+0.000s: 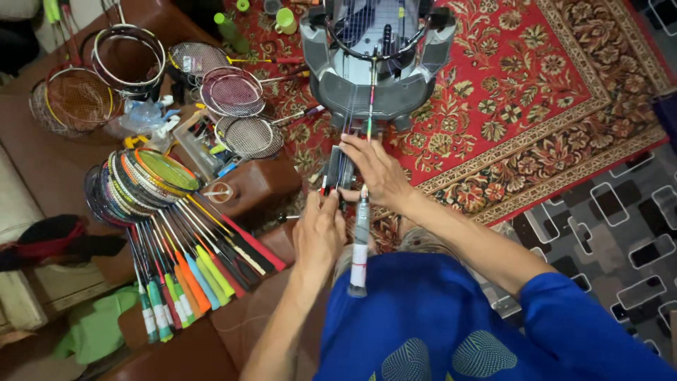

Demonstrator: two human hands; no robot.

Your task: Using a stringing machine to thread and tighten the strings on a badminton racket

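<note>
A badminton racket is clamped flat in a grey stringing machine (384,85), its thin shaft (370,106) running toward me and its pale grip (360,261) ending over my blue shirt. My right hand (377,169) lies over the shaft near the machine's front, fingers curled around the strings and a small dark clamp there. My left hand (321,226) sits just below and left of it, fingers pinched on a small dark tool or string end beside the shaft. What exactly the left fingers hold is hidden.
A fanned stack of rackets (166,233) with coloured grips lies at my left on a brown leather sofa (56,162). More rackets (233,92) and loose frames (127,56) lie behind it. A red patterned carpet (550,92) spreads under the machine. Green cups (285,20) stand at the back.
</note>
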